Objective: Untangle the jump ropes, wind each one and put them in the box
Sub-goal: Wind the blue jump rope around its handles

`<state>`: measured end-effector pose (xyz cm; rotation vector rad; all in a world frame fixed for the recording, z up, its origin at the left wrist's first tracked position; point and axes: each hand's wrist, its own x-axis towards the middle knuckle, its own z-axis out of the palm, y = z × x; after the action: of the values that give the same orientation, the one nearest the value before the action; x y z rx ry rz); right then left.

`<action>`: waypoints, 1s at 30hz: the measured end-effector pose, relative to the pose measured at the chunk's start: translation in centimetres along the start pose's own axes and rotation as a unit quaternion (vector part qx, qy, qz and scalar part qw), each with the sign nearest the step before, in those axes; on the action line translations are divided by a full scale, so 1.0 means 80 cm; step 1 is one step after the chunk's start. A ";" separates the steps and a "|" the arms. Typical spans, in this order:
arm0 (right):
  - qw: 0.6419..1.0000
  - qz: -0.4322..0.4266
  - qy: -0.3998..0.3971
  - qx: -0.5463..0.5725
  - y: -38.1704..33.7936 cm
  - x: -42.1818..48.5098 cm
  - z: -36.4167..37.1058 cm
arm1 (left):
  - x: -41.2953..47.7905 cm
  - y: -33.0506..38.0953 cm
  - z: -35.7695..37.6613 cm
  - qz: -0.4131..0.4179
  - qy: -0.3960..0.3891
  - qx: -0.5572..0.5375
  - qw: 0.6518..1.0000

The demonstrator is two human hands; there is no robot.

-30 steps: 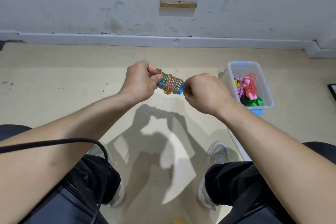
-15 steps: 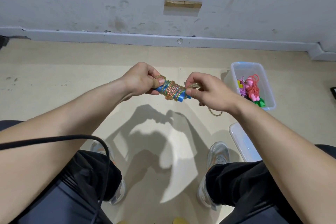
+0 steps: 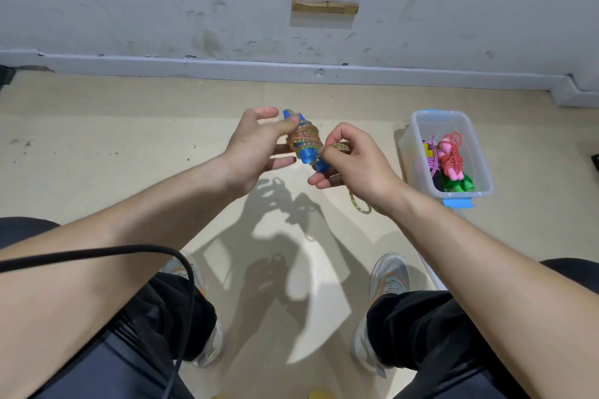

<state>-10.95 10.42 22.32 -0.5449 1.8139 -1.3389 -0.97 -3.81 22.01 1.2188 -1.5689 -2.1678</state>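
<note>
A jump rope with blue handles (image 3: 306,142) is held in the air in front of me, its multicoloured cord wound round both handles. My left hand (image 3: 256,147) holds the upper end of the bundle between thumb and fingers. My right hand (image 3: 351,159) pinches the loose end of the cord (image 3: 340,147) near the lower handle tips. A short loop of cord (image 3: 359,206) hangs below my right wrist. The clear plastic box (image 3: 484,152) stands on the floor to the right, holding wound pink, purple and green ropes (image 3: 450,160).
My knees and grey shoes (image 3: 387,278) are below the hands. A black cable (image 3: 136,251) crosses my left forearm. The box lid's edge (image 3: 432,272) lies by my right leg. A grey wall with a baseboard (image 3: 291,70) runs behind.
The bundle has turned from lying across to standing nearly upright. My left hand has opened its grip round the top, and my right hand has pulled a loop of cord out beside the lower end.
</note>
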 end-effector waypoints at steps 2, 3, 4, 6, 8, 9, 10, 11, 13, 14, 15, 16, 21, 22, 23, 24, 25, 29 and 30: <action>1.000 0.009 0.011 0.014 0.003 -0.001 0.008 | -0.007 -0.006 0.006 0.010 -0.040 0.029 0.999; 1.000 0.012 0.011 0.017 0.004 -0.002 0.011 | -0.008 -0.009 0.008 0.013 -0.059 0.037 0.998; 1.000 0.014 0.008 0.016 0.005 -0.002 0.014 | -0.008 -0.012 0.009 0.015 -0.071 0.041 0.997; 1.000 0.019 0.002 0.014 0.005 -0.004 0.016 | -0.007 -0.011 0.007 0.019 -0.082 0.045 0.995; 0.999 0.027 0.003 0.022 0.004 -0.004 0.016 | -0.003 -0.006 0.001 0.029 -0.106 0.058 0.992; 0.999 0.033 0.005 0.031 0.003 -0.004 0.016 | -0.001 -0.004 -0.002 0.035 -0.128 0.075 0.988; 0.998 0.039 0.006 0.041 0.002 -0.004 0.016 | 0.000 -0.002 -0.006 0.044 -0.151 0.099 0.983; 0.998 0.045 0.008 0.051 0.001 -0.004 0.015 | 0.001 0.000 -0.009 0.052 -0.171 0.132 0.975; 0.996 0.053 0.012 0.068 0.000 -0.004 0.013 | 0.000 0.001 -0.012 0.065 -0.204 0.213 0.953; 0.996 0.055 0.014 0.075 0.000 -0.004 0.012 | -0.001 -0.001 -0.012 0.074 -0.209 0.247 0.943; 0.995 0.057 0.013 0.083 -0.001 -0.004 0.012 | -0.001 -0.002 -0.012 0.087 -0.204 0.266 0.938; 0.994 0.058 0.010 0.091 -0.001 -0.005 0.012 | -0.001 -0.003 -0.011 0.103 -0.191 0.271 0.938; 0.992 0.057 -0.009 0.114 -0.006 -0.009 0.010 | 0.007 -0.004 -0.011 0.138 -0.150 0.280 0.938; 0.992 0.058 -0.012 0.114 -0.006 -0.010 0.010 | 0.007 -0.004 -0.010 0.143 -0.145 0.286 0.936; 0.992 0.060 -0.013 0.113 -0.007 -0.010 0.009 | 0.007 -0.004 -0.010 0.148 -0.140 0.292 0.935; 0.992 0.061 -0.014 0.112 -0.006 -0.009 0.009 | 0.006 -0.004 -0.008 0.154 -0.136 0.296 0.933; 0.992 0.061 -0.014 0.112 -0.006 -0.009 0.009 | 0.006 -0.003 -0.007 0.158 -0.133 0.298 0.932; 0.992 0.059 -0.020 0.112 -0.004 -0.006 0.010 | 0.006 0.001 -0.010 0.157 -0.128 0.303 0.931; 0.992 0.058 -0.021 0.110 -0.003 -0.006 0.011 | 0.006 0.001 -0.011 0.154 -0.128 0.304 0.932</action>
<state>-10.04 10.15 22.61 -0.3408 1.6131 -1.4156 -0.72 -4.75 21.76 0.7456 -2.4715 -1.7424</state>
